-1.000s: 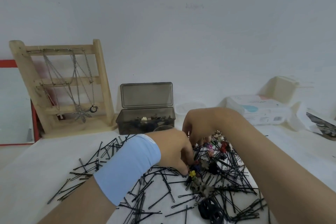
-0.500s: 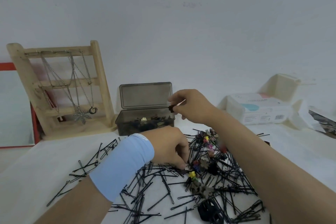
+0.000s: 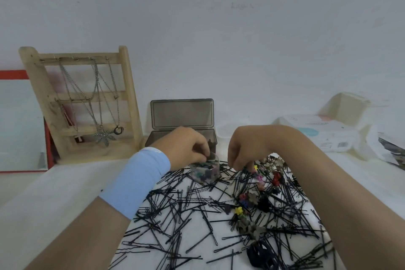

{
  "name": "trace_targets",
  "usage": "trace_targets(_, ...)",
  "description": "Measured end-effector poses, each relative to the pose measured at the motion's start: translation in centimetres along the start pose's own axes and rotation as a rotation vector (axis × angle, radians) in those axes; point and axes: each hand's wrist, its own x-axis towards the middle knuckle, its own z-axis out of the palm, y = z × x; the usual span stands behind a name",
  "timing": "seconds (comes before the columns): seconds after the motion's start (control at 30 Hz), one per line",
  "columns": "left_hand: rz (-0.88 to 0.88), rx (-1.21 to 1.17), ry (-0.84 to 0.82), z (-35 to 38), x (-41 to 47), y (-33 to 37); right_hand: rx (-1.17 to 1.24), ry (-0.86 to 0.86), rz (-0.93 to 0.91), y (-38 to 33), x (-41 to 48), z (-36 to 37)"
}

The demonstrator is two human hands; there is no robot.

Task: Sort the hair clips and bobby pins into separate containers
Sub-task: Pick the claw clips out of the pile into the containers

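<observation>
Change: your right hand is coming back down from the dark box into the pile, while your left hand is lifting off the pins to the little jar.
Left fingers: you are curling them tight, tips bunched at the rim of the small round clear plastic container and touching a dark piece there; I cannot tell if you are pinching it.
Left arm: you are reaching forward, knuckles up, wearing a light blue wristband.
Right fingers: you are curling them down and close together, tips dipping among the small coloured flower-shaped hair clips; I cannot tell if they are gripping one.
Right arm: you are stretching it in from the lower right, wrist bending down.
Clips: some are lying inside the clear container, under your left fingertips.
Pins: thin black metal bobby pins are lying scattered between and below both hands.
Box: the smoky translucent rectangular box is standing open just behind your left hand.
</observation>
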Motion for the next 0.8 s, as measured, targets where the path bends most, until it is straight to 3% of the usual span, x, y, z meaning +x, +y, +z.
trace_targets(0.1, 0.021, 0.078, -0.075, 1.0, 0.2, -0.3, -0.03, -0.145, 0.027, -0.7, -0.1, 0.6)
trace_targets(0.23, 0.127, 0.025, -0.023, 0.3, 0.1, 1.6, -0.145, -0.294, 0.08, -1.9, -0.5, 1.1)
trace_targets(0.33, 0.139, 0.004, -0.213, 0.4, -0.5, 3.4, -0.237, -0.338, 0.095, -2.3, -0.4, 1.8)
trace_targets(0.4, 0.146, 0.037, -0.363, 1.1, -0.8, 4.3, -0.261, -0.333, 0.084, -2.4, -0.4, 2.3)
trace_targets(0.5, 0.149, 0.088, -0.434, 2.4, -1.0, 5.0, -0.295, -0.255, 0.102, -2.1, -0.8, 2.3)
trace_targets(0.67, 0.147, 0.115, -0.432, 3.1, -1.1, 5.4, -0.143, -0.174, 0.095, -0.9, -1.6, 1.6)
trace_targets(0.8, 0.124, 0.079, -0.326, 1.9, -1.1, 5.2, 0.037, -0.104, 0.01, -0.3, -2.0, 1.4)
